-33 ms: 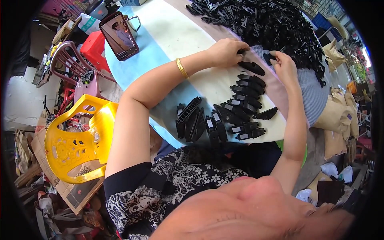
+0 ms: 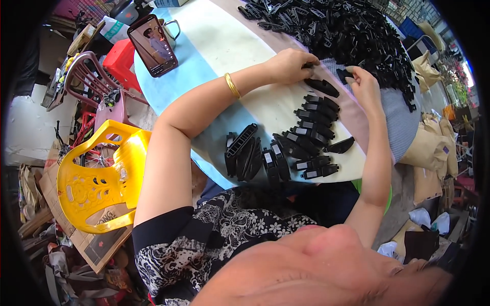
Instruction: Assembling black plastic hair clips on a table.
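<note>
At the near side of the large pile of black plastic parts [image 2: 332, 30], my left hand [image 2: 292, 66] is closed, its fingertips pinching a small black plastic part [image 2: 309, 65] that they mostly hide. A gold bangle circles that wrist. My right hand [image 2: 363, 84] has thumb and fingers closed on another black plastic part [image 2: 343, 75] at the pile's edge. Just below my left fingers lies a curved black part [image 2: 322, 87]. Nearer to me, several black parts [image 2: 315, 117] form a curved row, some with pale rectangles on them. A slotted black part [image 2: 241, 140] rests on others at the left.
A phone [image 2: 152, 46] leans against a cup [image 2: 172, 30] at the table's far left. The round table wears a striped cloth [image 2: 214, 46]. Left of it stand a yellow plastic chair [image 2: 102, 178] and a red stool [image 2: 122, 61]; brown sacks [image 2: 429, 145] stand at the right.
</note>
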A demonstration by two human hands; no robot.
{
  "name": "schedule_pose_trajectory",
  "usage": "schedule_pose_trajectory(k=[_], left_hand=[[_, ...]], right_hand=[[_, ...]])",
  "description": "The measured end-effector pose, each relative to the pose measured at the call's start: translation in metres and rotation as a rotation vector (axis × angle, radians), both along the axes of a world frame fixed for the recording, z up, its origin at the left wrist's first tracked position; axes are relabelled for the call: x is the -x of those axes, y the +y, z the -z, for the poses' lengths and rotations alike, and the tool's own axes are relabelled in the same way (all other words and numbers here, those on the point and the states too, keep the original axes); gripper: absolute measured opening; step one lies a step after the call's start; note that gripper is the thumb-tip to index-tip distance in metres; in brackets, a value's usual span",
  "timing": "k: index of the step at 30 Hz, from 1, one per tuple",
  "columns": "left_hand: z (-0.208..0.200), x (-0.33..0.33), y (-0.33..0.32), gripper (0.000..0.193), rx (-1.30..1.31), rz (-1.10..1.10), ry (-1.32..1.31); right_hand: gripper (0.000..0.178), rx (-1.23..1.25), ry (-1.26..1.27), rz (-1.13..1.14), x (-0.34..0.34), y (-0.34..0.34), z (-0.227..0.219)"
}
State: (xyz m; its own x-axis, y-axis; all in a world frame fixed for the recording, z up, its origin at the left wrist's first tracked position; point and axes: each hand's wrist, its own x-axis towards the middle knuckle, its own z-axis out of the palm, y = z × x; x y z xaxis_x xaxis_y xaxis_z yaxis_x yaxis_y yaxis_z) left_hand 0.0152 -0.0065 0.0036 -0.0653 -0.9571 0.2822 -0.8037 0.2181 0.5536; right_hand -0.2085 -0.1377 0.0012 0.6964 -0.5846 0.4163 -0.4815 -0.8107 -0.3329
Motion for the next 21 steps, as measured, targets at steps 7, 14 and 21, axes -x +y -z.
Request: schedule_pose_trajectory(k=[7, 14, 21], left_hand=[[0.01, -0.023, -0.014, 0.04, 0.017, 0.163, -0.029], [0.001, -0.04, -0.012, 0.033, 0.125, 0.186, -0.271], [0.01, -0.043, -0.023, 0.025, 0.068, 0.027, -0.097]], right_hand=[[0.024, -0.566, -0.358, -0.123, -0.005, 0.017, -0.013], [0.032, -0.632, -0.111, -0.216, -0.023, 0.036, -0.003], [0.023, -1.16, -0.207, -0.079, -0.018, 0.031, -0.007]])
